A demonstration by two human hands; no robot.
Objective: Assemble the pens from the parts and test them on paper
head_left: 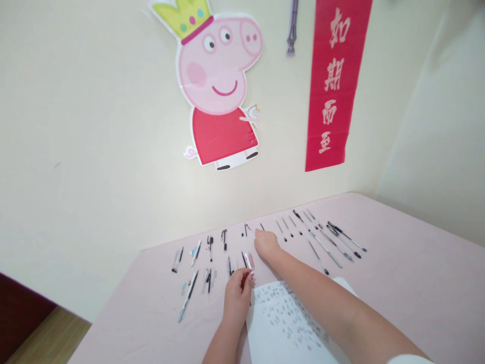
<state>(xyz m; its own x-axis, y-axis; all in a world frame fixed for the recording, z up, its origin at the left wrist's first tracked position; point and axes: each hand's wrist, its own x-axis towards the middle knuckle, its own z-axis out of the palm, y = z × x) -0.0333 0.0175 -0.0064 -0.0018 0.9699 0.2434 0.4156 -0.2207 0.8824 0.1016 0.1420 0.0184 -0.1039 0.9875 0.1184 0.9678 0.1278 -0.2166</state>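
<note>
My right hand [267,244] reaches to the back of the table with its fingers curled together. Just past its fingertips lies a short dark pen part [262,226], and thin black pen pieces [246,230] are to its left. Whatever it pinches is hidden. My left hand [238,292] rests nearer to me, thumb and fingers closed in a pinch; what is between them is too small to make out. Right above its fingers are a dark pen part [244,259] and a pink and white pen piece [249,260]. A dark pen [229,266] lies beside them.
Written-on white paper [265,333] lies under my right forearm. Taken-apart pens [209,247] and a long pen [188,297] lie at left. Several refills [295,224] and pens [346,235] spread at right on the pink tabletop [401,283]. The wall [94,151] rises behind.
</note>
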